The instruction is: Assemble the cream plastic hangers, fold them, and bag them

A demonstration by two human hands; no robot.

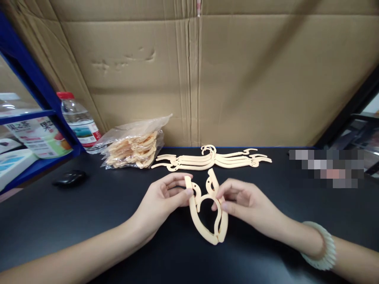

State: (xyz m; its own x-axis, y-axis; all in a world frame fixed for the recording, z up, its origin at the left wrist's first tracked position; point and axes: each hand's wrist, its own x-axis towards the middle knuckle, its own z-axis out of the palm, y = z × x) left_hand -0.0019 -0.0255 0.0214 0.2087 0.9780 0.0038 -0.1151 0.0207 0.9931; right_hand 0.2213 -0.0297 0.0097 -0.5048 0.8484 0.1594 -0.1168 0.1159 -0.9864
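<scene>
A cream plastic folding hanger is held between my two hands over the black table, its arms partly folded up into a narrow V with the joint toward me. My left hand pinches the left arm near its upper end. Fingers and thumb of my right hand close on the right arm. Between the arms lies the curved hook. Just beyond, several unfolded hangers of the same kind lie stacked across the table. To their left sits a clear plastic bag full of more folded hangers.
A black mouse lies on the black table at the left. Behind it stand a red-capped water bottle and a blue shelf with packages. A cardboard sheet walls off the back. A blurred-out patch covers something at right.
</scene>
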